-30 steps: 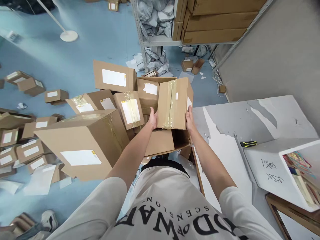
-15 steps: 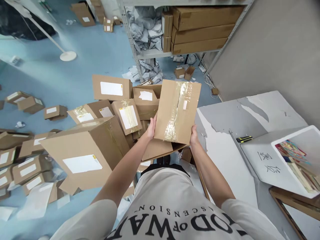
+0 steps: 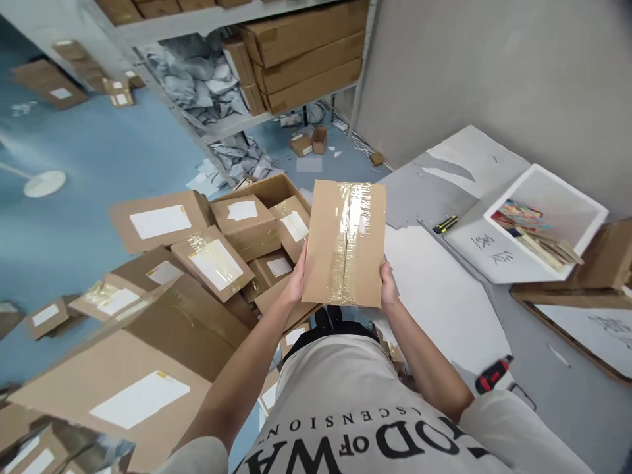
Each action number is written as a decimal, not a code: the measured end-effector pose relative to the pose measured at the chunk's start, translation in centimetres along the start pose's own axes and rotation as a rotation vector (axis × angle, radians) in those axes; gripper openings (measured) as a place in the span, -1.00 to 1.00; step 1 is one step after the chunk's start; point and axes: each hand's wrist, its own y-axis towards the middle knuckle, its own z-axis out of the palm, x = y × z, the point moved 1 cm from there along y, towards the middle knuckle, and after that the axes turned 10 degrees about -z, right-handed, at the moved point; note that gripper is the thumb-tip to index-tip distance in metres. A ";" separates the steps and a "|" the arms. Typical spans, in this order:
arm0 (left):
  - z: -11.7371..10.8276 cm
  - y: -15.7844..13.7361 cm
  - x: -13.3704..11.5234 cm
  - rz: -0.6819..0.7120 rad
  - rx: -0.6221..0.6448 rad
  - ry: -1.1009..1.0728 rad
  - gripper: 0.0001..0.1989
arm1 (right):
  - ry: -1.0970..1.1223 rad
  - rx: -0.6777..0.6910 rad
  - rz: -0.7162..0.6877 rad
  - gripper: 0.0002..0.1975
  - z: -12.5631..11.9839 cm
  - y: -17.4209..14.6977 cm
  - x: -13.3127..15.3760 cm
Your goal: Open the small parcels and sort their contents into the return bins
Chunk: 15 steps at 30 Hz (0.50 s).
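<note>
A taped cardboard box (image 3: 326,247) is held up in front of my body, its tape-sealed face turned toward me. Clear shiny tape runs down its middle seam. My left hand (image 3: 297,275) grips its left side near the lower corner, fingers partly hidden behind the box. On the opposite side my right hand (image 3: 388,283) presses against the lower right edge. Just left of the held box stands a large open carton (image 3: 276,189) filled with smaller labelled boxes, one being a small taped box (image 3: 213,263).
A big box (image 3: 148,355) with a white label fills the lower left. To the right, a grey table (image 3: 533,329) bears a white foam bin (image 3: 508,230), a yellow-black cutter (image 3: 445,224) and a red-black cutter (image 3: 494,375). A metal shelf (image 3: 232,125) with parcels stands ahead.
My view has turned right, so the table shows more fully and the red-black cutter has come into sight. The held box has moved away from above the open carton toward the table side.
</note>
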 end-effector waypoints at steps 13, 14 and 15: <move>12.1 5.8 6.0 -0.274 0.542 0.096 -0.23 | 0.084 -0.559 -0.189 -0.21 -11.2 -8.9 1.7; 13.3 6.0 6.6 -0.286 0.576 0.123 -0.24 | 0.096 -0.603 -0.194 -0.22 -12.0 -9.8 1.8; 14.5 6.1 7.2 -0.297 0.609 0.149 -0.25 | 0.105 -0.647 -0.199 -0.23 -12.9 -10.6 1.9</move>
